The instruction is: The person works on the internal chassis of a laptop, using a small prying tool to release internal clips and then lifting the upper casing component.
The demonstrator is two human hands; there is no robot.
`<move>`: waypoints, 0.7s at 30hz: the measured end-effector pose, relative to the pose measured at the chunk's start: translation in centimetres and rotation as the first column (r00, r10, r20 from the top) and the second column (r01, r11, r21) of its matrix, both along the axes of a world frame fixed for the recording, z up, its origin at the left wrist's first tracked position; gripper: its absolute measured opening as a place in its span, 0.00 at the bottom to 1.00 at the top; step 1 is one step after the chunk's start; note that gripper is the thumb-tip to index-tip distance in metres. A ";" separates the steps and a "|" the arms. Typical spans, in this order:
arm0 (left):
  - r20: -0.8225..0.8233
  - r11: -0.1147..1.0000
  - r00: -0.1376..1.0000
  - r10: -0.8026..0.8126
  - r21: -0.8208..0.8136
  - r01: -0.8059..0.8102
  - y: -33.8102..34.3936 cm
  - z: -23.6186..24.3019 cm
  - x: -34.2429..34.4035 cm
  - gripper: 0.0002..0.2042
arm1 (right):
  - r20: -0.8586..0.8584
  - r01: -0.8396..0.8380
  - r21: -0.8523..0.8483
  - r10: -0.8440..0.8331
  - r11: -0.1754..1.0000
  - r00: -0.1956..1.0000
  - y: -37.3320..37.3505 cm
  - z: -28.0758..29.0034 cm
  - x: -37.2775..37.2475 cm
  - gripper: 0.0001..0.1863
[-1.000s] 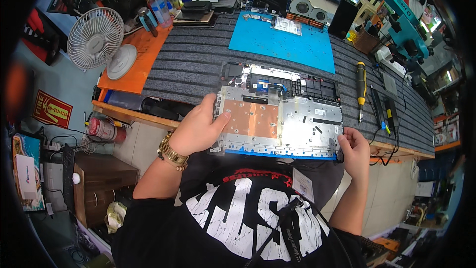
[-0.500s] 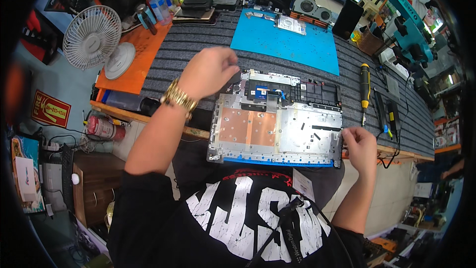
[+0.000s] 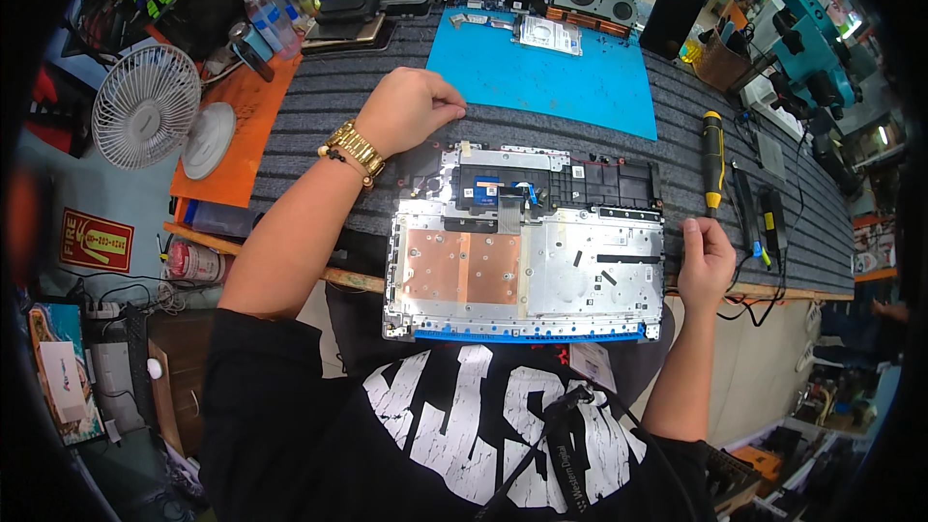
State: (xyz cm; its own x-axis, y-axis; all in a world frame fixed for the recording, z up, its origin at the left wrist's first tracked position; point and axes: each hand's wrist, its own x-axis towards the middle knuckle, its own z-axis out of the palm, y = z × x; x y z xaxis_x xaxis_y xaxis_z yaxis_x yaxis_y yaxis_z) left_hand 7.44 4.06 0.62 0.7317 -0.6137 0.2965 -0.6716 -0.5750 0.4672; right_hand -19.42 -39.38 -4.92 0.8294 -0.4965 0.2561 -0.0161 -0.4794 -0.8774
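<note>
An opened laptop palm-rest shell lies inner side up at the bench's front edge, its near side over my lap. It shows silver metal, copper-coloured foil, a blue-labelled touchpad board and a flat ribbon cable. My left hand is above the striped mat, just beyond the shell's far left corner. Its thumb and fingertips are pinched together; anything between them is too small to make out. My right hand is curled closed beside the shell's right edge, slightly apart from it, with nothing visible in it.
A blue work mat holds a metal-cased drive; a cooling fan with copper heatsink stands behind. On the right lie a yellow-black screwdriver and cables. A white desk fan stands left, near spray bottles.
The shell has shifted left and nearer in the picture. My left hand stays beyond its far left corner, fingers drawn together. My right hand has come away from the right edge.
</note>
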 end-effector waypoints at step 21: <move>0.055 0.992 0.995 -0.088 0.095 0.082 -7.5 0.8 6.1 0.14 | 0.115 -0.002 -0.133 0.017 0.991 0.993 0.6 -0.1 0.0 0.09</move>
